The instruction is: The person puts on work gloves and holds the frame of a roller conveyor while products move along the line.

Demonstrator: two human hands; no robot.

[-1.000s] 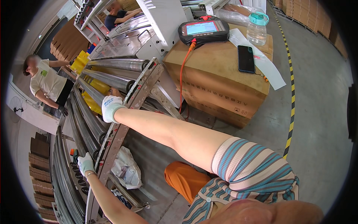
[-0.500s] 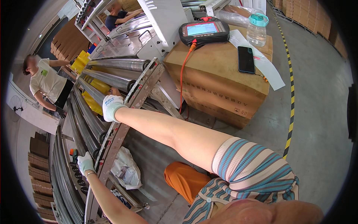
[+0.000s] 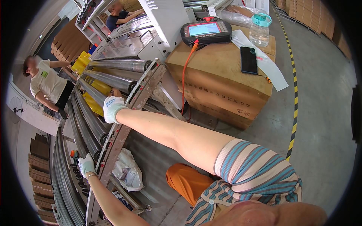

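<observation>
A roller conveyor with long metal rollers [image 3: 85, 124] runs along my left side, bordered by a worn, paint-chipped side rail [image 3: 117, 136]. White knitted gloves cover both my hands. My right hand [image 3: 113, 110] is curled at the rail's inner edge, close to the roller ends; its fingertips are hidden. Nearer to me, my left hand [image 3: 86, 165] bends over the same rail, with a bracelet at the wrist. Yellow material [image 3: 92, 102] shows between and beneath the rollers beyond my right hand. Beside my left hand lies a small orange-and-green object [image 3: 74, 153].
A large carton [image 3: 218, 86] carries a control pendant [image 3: 205, 29] with an orange cable, a phone [image 3: 249, 60] and a water bottle [image 3: 260, 32]. A white plastic bag [image 3: 128, 171] lies below the rail. One person [image 3: 49, 81] stands across the conveyor; another [image 3: 120, 17] works farther back.
My hands stay in the same places. The person across the conveyor has shifted slightly, and that person's dark-gloved hand has moved a little to the right.
</observation>
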